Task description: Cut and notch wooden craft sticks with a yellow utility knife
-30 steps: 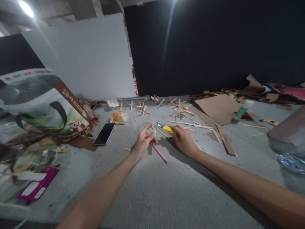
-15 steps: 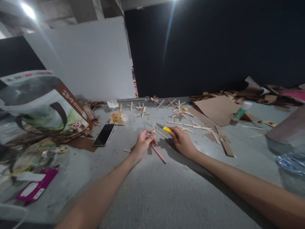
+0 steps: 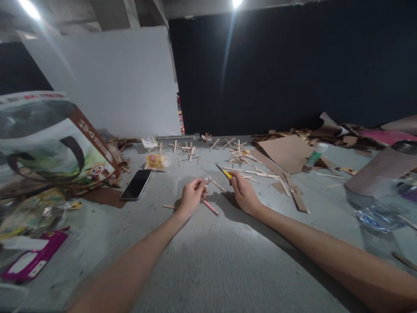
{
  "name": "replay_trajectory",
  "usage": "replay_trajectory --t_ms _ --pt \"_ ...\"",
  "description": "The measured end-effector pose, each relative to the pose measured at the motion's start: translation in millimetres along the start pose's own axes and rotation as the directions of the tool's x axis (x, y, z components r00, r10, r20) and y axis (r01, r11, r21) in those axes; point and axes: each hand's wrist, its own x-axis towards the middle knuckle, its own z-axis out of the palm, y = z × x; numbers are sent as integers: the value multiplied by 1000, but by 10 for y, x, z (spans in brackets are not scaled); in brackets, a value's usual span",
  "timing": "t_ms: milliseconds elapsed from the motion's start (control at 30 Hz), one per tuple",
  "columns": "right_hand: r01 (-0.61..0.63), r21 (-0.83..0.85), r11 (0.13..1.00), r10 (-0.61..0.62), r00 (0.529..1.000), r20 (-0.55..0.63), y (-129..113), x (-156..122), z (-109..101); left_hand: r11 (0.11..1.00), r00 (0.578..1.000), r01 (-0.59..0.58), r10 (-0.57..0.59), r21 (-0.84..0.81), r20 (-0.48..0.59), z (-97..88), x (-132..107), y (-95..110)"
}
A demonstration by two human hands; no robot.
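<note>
My left hand [image 3: 190,198] is closed, with a small piece of wooden stick [image 3: 207,181] pinched between thumb and fingers. Below those fingers a pink pencil [image 3: 211,208] lies on the table, its far end hidden by the hand. My right hand [image 3: 245,194] grips a yellow craft knife [image 3: 227,174], blade pointing forward and left, apart from the piece. Between the hands lies a short flat stick [image 3: 218,185]. Another stick [image 3: 169,206] rests left of my left hand. Farther off are crossed-stick pieces [image 3: 190,151] and a pile of thin sticks [image 3: 239,155].
On the left are a phone [image 3: 137,184], a yellow packet [image 3: 157,162], a large printed bag [image 3: 61,148] and a purple object [image 3: 39,256]. To the right sit brown cardboard [image 3: 286,150], a glue stick [image 3: 316,155], a cylinder [image 3: 374,171] and a clear coiled item [image 3: 378,218].
The view has turned slightly right. The piece in my left hand has tipped and shows less of its length. My right hand has angled the knife tip more forward.
</note>
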Motion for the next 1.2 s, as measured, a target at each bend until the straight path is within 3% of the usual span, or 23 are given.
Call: replay_trajectory --t_ms 167,300,467,567,733,933,1200 --pt "-26 -82 996 35 994 102 -62 85 -85 975 994 -80 63 209 87 -97 31 49" --pt "48 -145 988 -4 958 288 -161 245 -309 942 987 -104 58 319 150 -178 71 76" --pt "211 -131 969 -101 817 568 -301 456 -607 930 984 -113 56 351 168 -228 143 9" --pt "273 -88 958 -147 732 666 -364 547 -674 934 981 -114 52 339 189 -251 167 -31" --pt "305 -19 952 -195 653 732 -462 639 -645 945 974 -94 22 312 227 -283 174 -72" --pt "318 -8 948 -205 627 751 -540 673 -573 948 972 -61 -14 311 236 -279 180 -109" --pt "319 -45 947 -149 557 817 -542 678 -571 933 971 -30 -58 358 233 -278 180 -117"
